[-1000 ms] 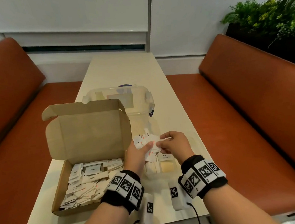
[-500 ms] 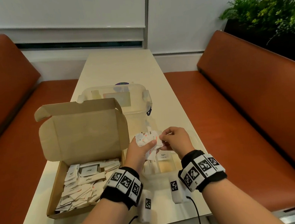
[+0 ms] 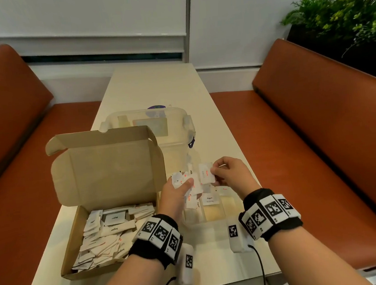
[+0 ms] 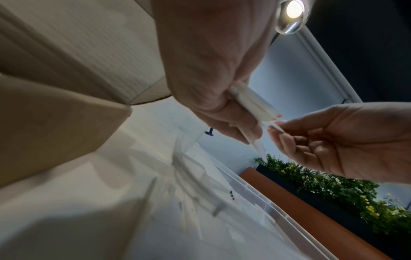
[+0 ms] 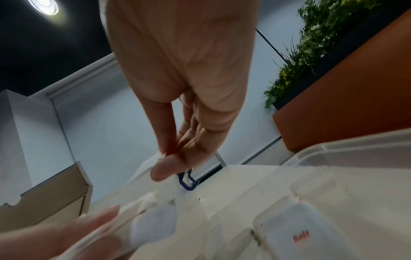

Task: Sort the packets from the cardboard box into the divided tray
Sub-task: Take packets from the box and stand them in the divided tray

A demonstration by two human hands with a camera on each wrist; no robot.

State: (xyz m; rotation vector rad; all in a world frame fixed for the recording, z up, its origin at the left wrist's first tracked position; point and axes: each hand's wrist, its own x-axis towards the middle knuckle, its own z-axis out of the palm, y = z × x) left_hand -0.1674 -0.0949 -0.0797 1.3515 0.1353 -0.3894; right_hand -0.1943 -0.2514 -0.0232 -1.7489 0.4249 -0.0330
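Head view: cream table (image 3: 155,88), orange benches (image 3: 316,132)

left wrist: black wristband (image 3: 155,240) ringed with white blocks printed with black square markers | right wrist: same black band (image 3: 270,214), same tags | white tagged camera units hung under both | black cables trailing | forearms bare

Two hands, the left hand (image 3: 175,195) and the right hand (image 3: 232,172), one open cardboard box (image 3: 108,169) at lower left holding too many packets (image 3: 106,236) to count, one clear divided tray (image 3: 213,214), two orange benches (image 3: 316,132), one plant (image 3: 341,15) at upper right
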